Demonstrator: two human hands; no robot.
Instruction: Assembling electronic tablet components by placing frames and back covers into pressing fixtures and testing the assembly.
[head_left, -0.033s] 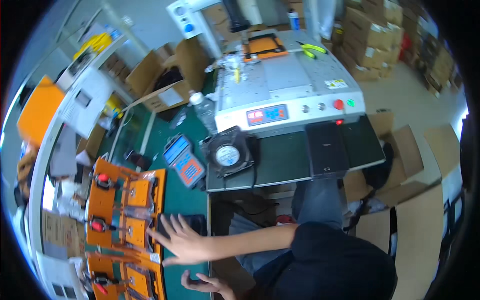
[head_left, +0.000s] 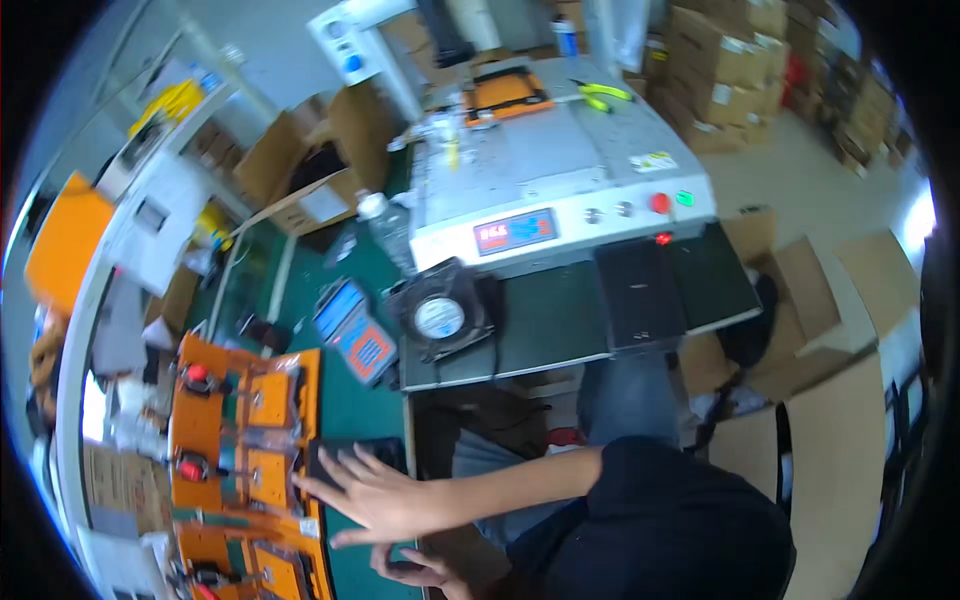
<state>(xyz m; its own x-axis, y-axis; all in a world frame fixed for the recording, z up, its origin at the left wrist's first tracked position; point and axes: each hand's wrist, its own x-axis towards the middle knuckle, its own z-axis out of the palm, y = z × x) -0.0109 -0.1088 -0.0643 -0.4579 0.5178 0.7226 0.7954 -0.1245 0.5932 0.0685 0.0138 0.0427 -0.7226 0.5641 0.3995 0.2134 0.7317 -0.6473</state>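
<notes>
My right hand (head_left: 385, 503) reaches left across my body, palm down and open, its fingers spread. Its fingertips lie by a flat black object (head_left: 392, 455) on the green bench and beside the orange clamp fixtures (head_left: 268, 478). Whether the fingers touch either one, I cannot tell. These fixtures stand in a row and carry toggle clamps with red tips. Below the right wrist, my left hand (head_left: 425, 572) is partly hidden at the lower edge. Its fingers are half curled and apart, with nothing visible in them.
A blue-grey handheld device (head_left: 357, 335) lies near a black fan (head_left: 437, 312). Behind them stand a clear bottle (head_left: 387, 228) and a white machine (head_left: 575, 215) with buttons, bearing green-handled pliers (head_left: 603, 94). A black box (head_left: 640, 295) sits at its front. Cardboard boxes (head_left: 735, 80) are stacked behind.
The whole view has shifted slightly, so the bench items appear a little further left. Both hands stay near the same place by the fixtures, the right one still spread.
</notes>
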